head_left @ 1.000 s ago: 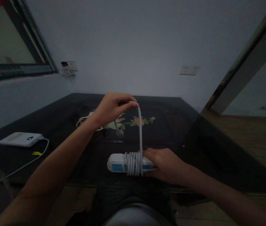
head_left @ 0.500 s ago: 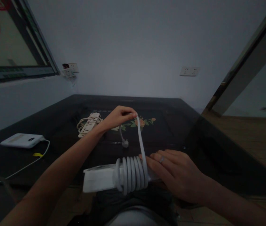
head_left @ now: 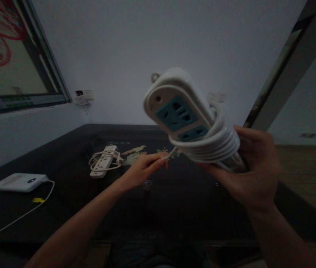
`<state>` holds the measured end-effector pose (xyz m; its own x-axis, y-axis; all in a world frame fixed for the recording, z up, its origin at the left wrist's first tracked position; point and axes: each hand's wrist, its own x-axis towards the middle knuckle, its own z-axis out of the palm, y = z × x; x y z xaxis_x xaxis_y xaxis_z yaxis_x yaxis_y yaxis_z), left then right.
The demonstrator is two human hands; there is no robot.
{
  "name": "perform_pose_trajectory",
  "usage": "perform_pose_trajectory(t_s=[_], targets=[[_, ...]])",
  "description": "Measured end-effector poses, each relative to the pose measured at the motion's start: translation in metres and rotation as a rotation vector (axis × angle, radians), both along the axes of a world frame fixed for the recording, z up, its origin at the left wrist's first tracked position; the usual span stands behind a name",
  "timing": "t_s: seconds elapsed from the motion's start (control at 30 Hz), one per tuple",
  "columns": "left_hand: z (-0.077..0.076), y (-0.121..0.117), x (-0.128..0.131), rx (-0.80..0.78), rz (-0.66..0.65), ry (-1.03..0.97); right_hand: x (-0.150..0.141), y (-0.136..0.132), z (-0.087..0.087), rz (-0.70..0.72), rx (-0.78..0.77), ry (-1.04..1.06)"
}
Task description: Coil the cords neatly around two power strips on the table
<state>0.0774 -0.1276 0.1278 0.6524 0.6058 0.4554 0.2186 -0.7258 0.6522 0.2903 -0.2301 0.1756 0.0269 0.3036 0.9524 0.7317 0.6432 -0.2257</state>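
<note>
My right grip [head_left: 258,171] is clamped around the lower end of the power strip [head_left: 171,111], its long axis slanting up-left above my left grip [head_left: 145,168], which pinches its cord [head_left: 211,147].

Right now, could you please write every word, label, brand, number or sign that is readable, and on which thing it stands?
No text can be read.
Black table: pale marks, too blurred.
Window frame: greenish marks, too blurred.
Yellow tag, white box, held power strip, farther power strip: nothing legible.
</note>
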Motion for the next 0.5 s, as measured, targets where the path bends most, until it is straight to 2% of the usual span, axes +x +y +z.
perform_pose_trajectory(t_s=[0.17,0.27,0.37,0.5], targets=[[-0.024,-0.007,0.001,-0.227,0.171,-0.067,0.022,0.017,0.004,-0.117,-0.101,0.219],[-0.039,-0.008,-0.004,-0.281,0.182,-0.012,0.033,0.022,-0.004,-0.171,-0.207,0.247],[-0.048,-0.011,-0.013,-0.181,0.226,0.147,0.044,0.029,-0.016,-0.204,-0.294,0.253],[-0.048,-0.014,-0.026,-0.026,0.326,0.318,0.064,0.041,-0.032,-0.177,-0.399,0.386]])
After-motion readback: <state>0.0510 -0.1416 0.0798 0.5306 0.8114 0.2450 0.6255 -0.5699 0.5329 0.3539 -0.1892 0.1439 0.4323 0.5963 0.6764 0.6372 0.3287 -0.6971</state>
